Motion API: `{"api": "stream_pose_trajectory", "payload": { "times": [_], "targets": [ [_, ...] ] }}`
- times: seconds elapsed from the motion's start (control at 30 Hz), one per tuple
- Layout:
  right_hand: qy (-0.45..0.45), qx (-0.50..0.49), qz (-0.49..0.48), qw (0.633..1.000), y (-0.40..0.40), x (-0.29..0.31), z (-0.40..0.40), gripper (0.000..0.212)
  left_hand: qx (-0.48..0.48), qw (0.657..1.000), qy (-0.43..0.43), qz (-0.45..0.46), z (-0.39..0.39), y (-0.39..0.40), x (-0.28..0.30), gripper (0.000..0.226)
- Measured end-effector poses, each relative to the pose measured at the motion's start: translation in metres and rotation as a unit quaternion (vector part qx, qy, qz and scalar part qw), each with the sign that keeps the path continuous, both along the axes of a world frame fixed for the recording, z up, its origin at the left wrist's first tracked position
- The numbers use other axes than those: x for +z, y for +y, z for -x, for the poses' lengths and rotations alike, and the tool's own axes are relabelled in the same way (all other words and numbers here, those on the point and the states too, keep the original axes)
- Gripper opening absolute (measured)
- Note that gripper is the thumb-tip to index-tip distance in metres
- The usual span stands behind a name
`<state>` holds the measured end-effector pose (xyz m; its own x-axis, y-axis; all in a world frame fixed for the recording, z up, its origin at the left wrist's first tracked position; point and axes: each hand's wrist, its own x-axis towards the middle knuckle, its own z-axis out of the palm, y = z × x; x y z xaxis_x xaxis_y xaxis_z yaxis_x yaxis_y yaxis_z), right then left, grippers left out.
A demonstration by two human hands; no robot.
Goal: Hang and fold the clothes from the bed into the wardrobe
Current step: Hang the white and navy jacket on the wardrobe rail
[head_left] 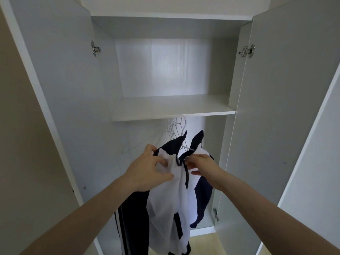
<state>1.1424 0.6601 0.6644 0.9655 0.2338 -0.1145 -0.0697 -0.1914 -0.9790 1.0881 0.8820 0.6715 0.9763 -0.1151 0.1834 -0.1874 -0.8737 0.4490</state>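
head cam: left hand [147, 168] grips the jacket's [165, 208] white front, right hand [200, 165] pinches its collar, under the wardrobe shelf's [173, 115] front edge.

Both wardrobe doors [55, 85] swung wide, leaving the whole front open between them. Bare shelf [173, 107] across the middle, with open room above it up to the top board. Below the shelf, bunched white hangers [174, 129] crowding the centre, one more angled off to the left. Jacket [169, 196] filling the middle of the lower bay, gripped by left hand [147, 172] and right hand [202, 164] close together at the collar. Clear gaps beside the jacket: a wide one toward the left wall, a narrower one on the right. Lower hinge [215, 215] jutting from the right edge.
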Motion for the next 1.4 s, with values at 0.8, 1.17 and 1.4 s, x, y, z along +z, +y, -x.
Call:
{"api": "stream_pose_trajectory", "payload": {
  "times": [0.8,1.17,1.4],
  "targets": [
    [0.067,0.025,-0.171,0.983,0.015,0.010,0.030,0.030,0.028,0.996,-0.063,0.048,0.006,-0.029,-0.030,0.031],
    [0.137,-0.116,-0.153,0.972,0.012,0.004,0.026,0.022,0.058,0.987,-0.141,-0.046,-0.007,-0.030,-0.056,0.042],
    [0.226,-0.158,-0.235,0.932,0.013,-0.016,0.023,0.027,0.043,0.985,-0.141,-0.086,-0.002,-0.033,-0.072,0.050]
  ]
}}
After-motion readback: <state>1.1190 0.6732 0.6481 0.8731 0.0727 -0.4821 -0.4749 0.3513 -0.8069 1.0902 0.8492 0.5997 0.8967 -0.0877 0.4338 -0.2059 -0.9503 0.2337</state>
